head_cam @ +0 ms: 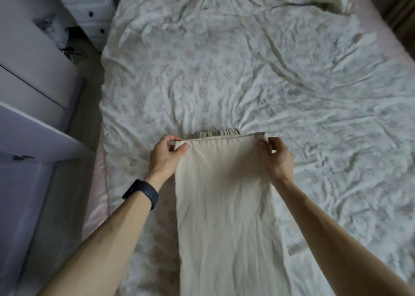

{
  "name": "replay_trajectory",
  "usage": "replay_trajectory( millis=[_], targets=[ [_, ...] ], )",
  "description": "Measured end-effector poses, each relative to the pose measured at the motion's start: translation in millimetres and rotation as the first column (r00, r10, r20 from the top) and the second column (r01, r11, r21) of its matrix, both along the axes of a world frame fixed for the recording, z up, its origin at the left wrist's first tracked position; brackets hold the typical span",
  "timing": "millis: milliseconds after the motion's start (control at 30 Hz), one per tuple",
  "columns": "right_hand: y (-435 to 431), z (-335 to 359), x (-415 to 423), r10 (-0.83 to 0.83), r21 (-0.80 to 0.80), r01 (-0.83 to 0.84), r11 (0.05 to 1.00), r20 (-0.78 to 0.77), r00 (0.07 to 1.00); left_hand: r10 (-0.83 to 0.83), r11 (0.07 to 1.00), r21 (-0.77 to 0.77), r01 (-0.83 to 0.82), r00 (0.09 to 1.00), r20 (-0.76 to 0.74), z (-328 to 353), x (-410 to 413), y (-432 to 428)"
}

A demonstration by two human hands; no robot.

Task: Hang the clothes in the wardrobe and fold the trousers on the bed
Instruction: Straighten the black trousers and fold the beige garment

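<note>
Cream trousers [224, 206] lie lengthwise on a bed [247, 71] covered by a wrinkled, faintly flowered sheet, the cloth running from the near edge toward the middle. The left hand [165, 154] pinches the left corner of the far hem between thumb and fingers; the right hand [277, 156] pinches the right corner the same way. Just beyond the hem, a gathered waistband [219, 132] peeks out (the cloth is folded over itself). A dark wristband [141, 192] circles the left wrist. White furniture [33, 71] stands left of the bed.

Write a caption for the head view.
Left hand and right hand pinch the far edge of cream trousers on the bed.
</note>
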State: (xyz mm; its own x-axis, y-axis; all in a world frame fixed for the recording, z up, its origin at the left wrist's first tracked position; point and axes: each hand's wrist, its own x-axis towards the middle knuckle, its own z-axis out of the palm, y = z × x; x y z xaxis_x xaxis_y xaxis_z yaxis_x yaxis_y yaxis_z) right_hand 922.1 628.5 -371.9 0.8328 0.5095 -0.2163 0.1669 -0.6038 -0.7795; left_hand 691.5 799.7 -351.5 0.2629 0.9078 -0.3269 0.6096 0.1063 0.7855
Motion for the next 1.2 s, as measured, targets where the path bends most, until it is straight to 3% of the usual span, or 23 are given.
replay_trajectory(
  millis=[167, 267, 333, 367, 400, 467, 500, 567, 633, 700, 767, 833, 900, 1033, 1100, 1200],
  targets=[
    [68.4, -42.8, 52.5, 0.052, -0.119, -0.043, 0.992, 0.072, 0.996, -0.044, 0.998, 0.04, 0.047, 0.996, -0.074, -43.7, 49.6, 54.0],
    [94.1, -69.3, 66.4, 0.065, -0.177, -0.049, 0.983, 0.082, 0.994, 0.01, 0.996, 0.085, -0.001, 0.995, -0.1, -65.1, 66.4, 68.6],
    [100.2, -78.1, 63.2, 0.031, -0.172, -0.014, 0.985, 0.096, 0.995, 0.002, 0.966, 0.245, 0.076, 0.953, -0.303, -76.4, 69.4, 58.4],
    [96.3, -81.3, 55.0, 0.045, -0.182, -0.012, 0.983, 0.179, 0.983, 0.005, 0.908, 0.384, 0.169, 0.911, -0.412, -80.6, 67.5, 43.5],
    [88.3, -84.9, 38.4, 0.098, -0.206, -0.033, 0.978, 0.318, 0.943, -0.027, 0.823, 0.491, 0.287, 0.882, -0.471, -84.5, 65.2, 21.1],
    [60.6, -90.2, -11.2, 0.299, -0.225, -0.206, 0.952, 0.546, 0.783, -0.235, 0.638, 0.551, 0.538, 0.817, -0.527, -98.3, 54.9, -37.1],
    [46.2, -96.7, -33.1, 0.437, -0.276, -0.339, 0.899, 0.574, 0.692, -0.321, 0.581, 0.511, 0.633, 0.756, -0.571, -108.0, 46.2, -60.7],
    [31.7, -109.1, -44.3, 0.687, -0.453, -0.517, 0.726, 0.448, 0.572, -0.394, 0.598, 0.333, 0.729, 0.63, -0.67, -125.3, 29.7, -65.2],
    [26.2, -122.8, -29.3, 0.733, -0.601, -0.477, 0.641, 0.295, 0.613, -0.352, 0.736, 0.146, 0.662, 0.557, -0.753, -136.3, 17.2, -35.7],
    [22.5, -129.9, -13.0, 0.649, -0.659, -0.361, 0.66, 0.258, 0.716, -0.295, 0.816, 0.056, 0.575, 0.498, -0.815, -139.2, 14.4, -4.6],
    [16.4, -123.9, -15.9, 0.531, -0.599, -0.278, 0.751, 0.297, 0.794, -0.281, 0.772, 0.115, 0.625, 0.498, -0.82, -132.7, 21.4, 0.3],
    [-4.1, -111.4, -39.5, 0.515, -0.548, -0.273, 0.791, 0.353, 0.781, -0.282, 0.715, 0.243, 0.655, 0.589, -0.758, -120.8, 26.6, -30.8],
    [-39.3, -103.2, -74.0, 0.586, -0.533, -0.351, 0.77, 0.374, 0.719, -0.333, 0.672, 0.284, 0.684, 0.622, -0.709, -113.0, 17.3, -87.7],
    [-109.1, -93.2, -128.3, 0.676, -0.466, -0.507, 0.725, 0.339, 0.654, -0.461, 0.593, 0.223, 0.774, 0.553, -0.694, -108.9, -25.6, -190.1],
    [-132.5, -88.9, -126.7, 0.667, -0.494, -0.492, 0.717, 0.283, 0.689, -0.454, 0.574, 0.25, 0.78, 0.557, -0.695, -103.9, -49.1, -194.2],
    [-164.8, -87.1, -108.0, 0.581, -0.667, -0.36, 0.652, 0.134, 0.803, -0.376, 0.582, 0.251, 0.774, 0.53, -0.76, -92.5, -70.8, -178.8]
  ],
)
